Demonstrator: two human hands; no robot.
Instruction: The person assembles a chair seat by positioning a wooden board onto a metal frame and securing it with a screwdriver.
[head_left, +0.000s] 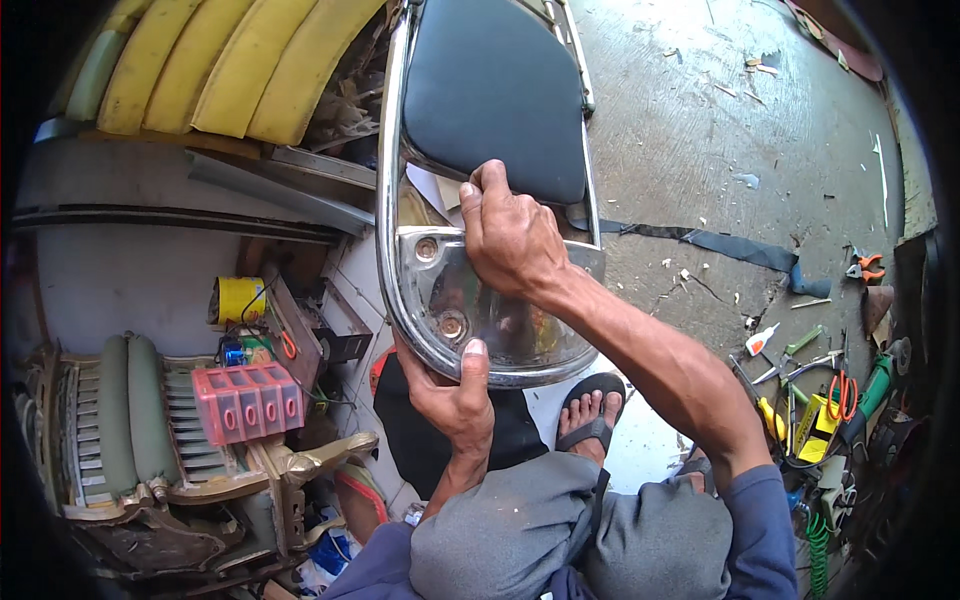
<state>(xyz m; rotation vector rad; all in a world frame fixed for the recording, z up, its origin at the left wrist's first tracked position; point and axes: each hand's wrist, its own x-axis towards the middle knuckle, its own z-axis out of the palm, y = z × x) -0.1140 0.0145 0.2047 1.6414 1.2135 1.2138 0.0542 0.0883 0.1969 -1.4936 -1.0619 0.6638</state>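
A chair with a chrome tube frame [388, 180] stands tilted before me, its curved end toward my lap. My left hand [455, 400] holds that curved end from below, thumb up over the tube and fingers mostly hidden behind it. Inside the curve sits a shiny bare metal panel [420, 290] with round dimpled screw holes. Over the panel's far edge my right hand [512, 235] is closed, close to the black padded seat [495, 90]; what its fingers grip is hidden.
Tools, including orange-handled scissors [843, 397] and a green power tool [880, 385], lie on the floor at right. A dark strap [700, 238] crosses the concrete. At left are a red drawer box [248, 402], a yellow roll [240, 300] and yellow cushions [235, 70]. Black material [510, 430] lies below the chair.
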